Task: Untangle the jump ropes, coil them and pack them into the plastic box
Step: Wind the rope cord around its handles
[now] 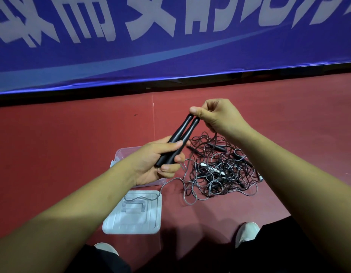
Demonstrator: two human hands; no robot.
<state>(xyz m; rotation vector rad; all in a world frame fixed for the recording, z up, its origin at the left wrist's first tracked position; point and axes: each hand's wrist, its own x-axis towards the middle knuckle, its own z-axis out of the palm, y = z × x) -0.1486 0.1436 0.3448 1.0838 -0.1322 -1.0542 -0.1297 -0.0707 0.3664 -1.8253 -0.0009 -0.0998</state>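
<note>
While a blue banner (170, 46) fills the far side, the work is on the red floor (52, 125) below it. Tangle (219, 174) of thin dark cords lies right of centre, big loose heap, a white handle (210, 168) and a few dark ones buried in it. Clear lid (135, 215) lies flat, near left of the tangle, with one cord loop draped on it. Box (123, 152) sits just far of the lid and is mostly hidden under the left hand (157, 162); nothing visibly packed yet.

Left hand is wrapped around the near ends of two black handles (182, 134), held side by side above the floor. Right hand (216, 115) is curled, thumb and fingers pinching at the handles' far tips; cap or cord inside the pinch, cannot tell. Handles' long axis runs near-left to far-right, between the hands.

Cord from this pair drops by the left hand, runs near to the lid, then back right into the tangle. Tangle lies below and right of the pair, nearer the right arm. Likely step: pulling this rope free, away from the heap, before coiling. Snagging risk looks high.

Pale shoes (247, 231) at the near edge.
</note>
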